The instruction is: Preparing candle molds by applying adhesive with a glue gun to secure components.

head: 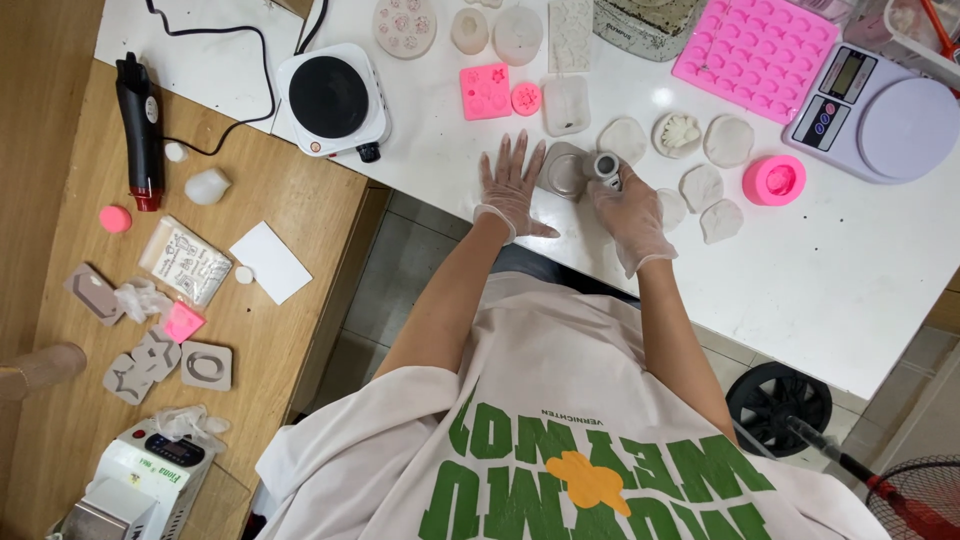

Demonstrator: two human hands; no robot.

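My left hand [512, 187] in a thin clear glove lies flat on the white bench [860, 270], fingers spread, close to the near edge. Fingertips sit just beside a small grey round mould [563, 172], maybe touching its side, can't tell. My right hand [630, 215], gloved too, is curled around a small grey cylinder cup [607, 165], pinching it just beside the grey mould on its right. Cup's open end faces up.

Past my right hand, toward the right end of the bench: several flat white cast pieces [702, 187] scattered, one a shell shape [678, 133], then a round pink mould [775, 180]. Far right corner holds a kitchen scale [885, 120] with a round plate. A big pink tray mould [757, 52] with many cavities sits along the far edge. A small square pink mould [485, 91] and a small pink disc [526, 98] lie farther back from my left hand, with a clear rectangular mould [567, 105] next to them. A white hot plate [331, 101] with black top sits at the left end of the bench.

A lower wooden table [300, 200] adjoins on the left: a black and red heat gun [140, 130], a white card [270, 262], grey cutout shapes [205, 366], a pink square piece [183, 322].
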